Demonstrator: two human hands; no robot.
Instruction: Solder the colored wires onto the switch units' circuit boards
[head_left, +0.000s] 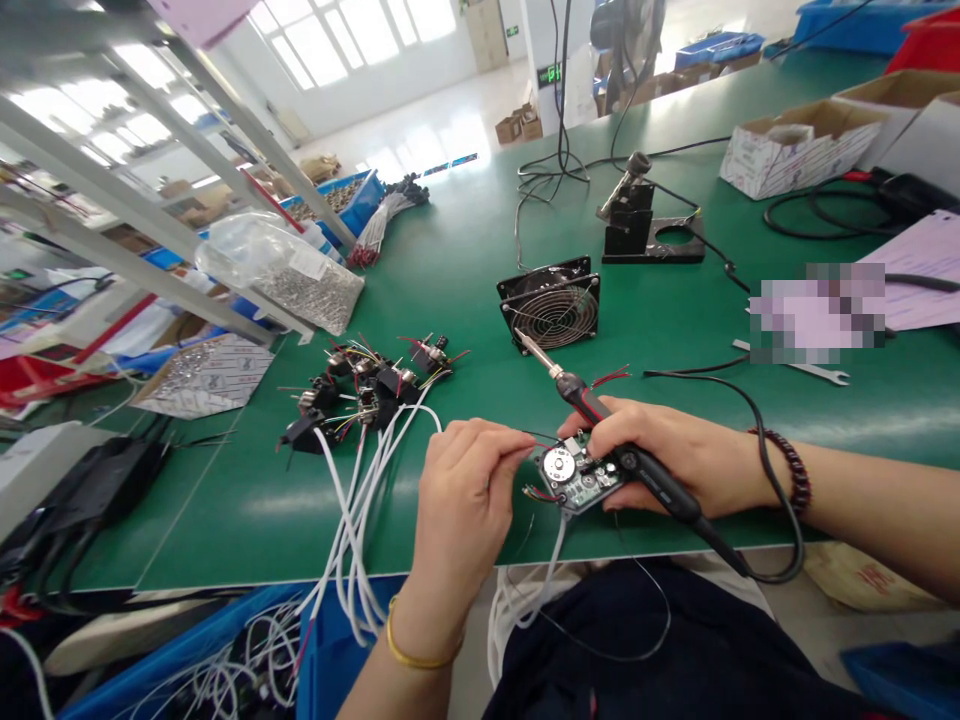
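Apparently you're placing a thin wire: left hand pinching it, right hand gripping circuit board and soldering iron at the near edge of the bench; the next move likely calls for holding it steady

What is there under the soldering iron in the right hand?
Part of a small circuit assembly, with a round silver disc, shows under the soldering iron. The iron and the right hand hide its right end.

Circuit board partly hidden
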